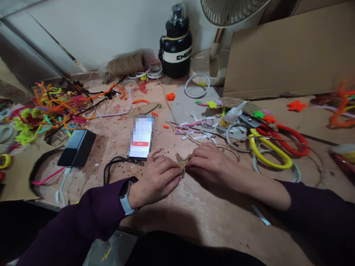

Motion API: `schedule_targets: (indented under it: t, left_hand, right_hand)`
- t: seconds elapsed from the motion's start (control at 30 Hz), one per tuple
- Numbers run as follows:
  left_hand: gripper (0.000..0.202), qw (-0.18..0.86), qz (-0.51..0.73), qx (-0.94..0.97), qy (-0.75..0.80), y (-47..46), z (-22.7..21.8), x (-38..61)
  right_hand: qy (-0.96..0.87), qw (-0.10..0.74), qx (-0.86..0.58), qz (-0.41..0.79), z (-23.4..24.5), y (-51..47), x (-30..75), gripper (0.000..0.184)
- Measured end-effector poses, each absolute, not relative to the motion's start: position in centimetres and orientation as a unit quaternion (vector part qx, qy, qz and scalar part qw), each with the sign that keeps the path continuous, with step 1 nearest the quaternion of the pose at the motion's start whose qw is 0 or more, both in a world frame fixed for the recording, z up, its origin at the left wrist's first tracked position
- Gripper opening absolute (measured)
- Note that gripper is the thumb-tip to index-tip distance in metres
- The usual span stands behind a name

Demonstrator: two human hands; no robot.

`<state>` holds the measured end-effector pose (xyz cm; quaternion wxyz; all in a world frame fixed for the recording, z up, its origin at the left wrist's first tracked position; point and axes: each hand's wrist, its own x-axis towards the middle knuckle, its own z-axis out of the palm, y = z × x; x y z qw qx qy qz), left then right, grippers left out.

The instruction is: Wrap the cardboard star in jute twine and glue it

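Between my two hands is a small brown star shape, which looks wrapped in twine. The fingers of my left hand pinch its left side, with the little finger raised. My right hand closes on its right side, its fingertips partly hidden behind the knuckles. Both hands are low over the wooden table. Just beyond my left hand lies a lit phone with a black strap. Past my right hand are yellow-handled scissors and a glue bottle.
At left lie a heap of coloured pipe cleaners and a power bank with a white cable. A twine roll, a black bottle and a fan stand at the back. Cardboard leans at right.
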<state>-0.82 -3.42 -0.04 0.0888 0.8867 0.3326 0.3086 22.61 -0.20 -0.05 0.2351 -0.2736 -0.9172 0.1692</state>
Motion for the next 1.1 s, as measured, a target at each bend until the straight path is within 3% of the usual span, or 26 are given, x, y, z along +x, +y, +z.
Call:
schedule_targets:
  t: [1.1]
  left_hand:
    - [0.007, 0.038, 0.245, 0.921, 0.301, -3.51, 0.56, -1.00]
  right_hand:
    - [-0.904, 0.282, -0.288, 0.141, -0.59, -0.94, 21.78, 0.019]
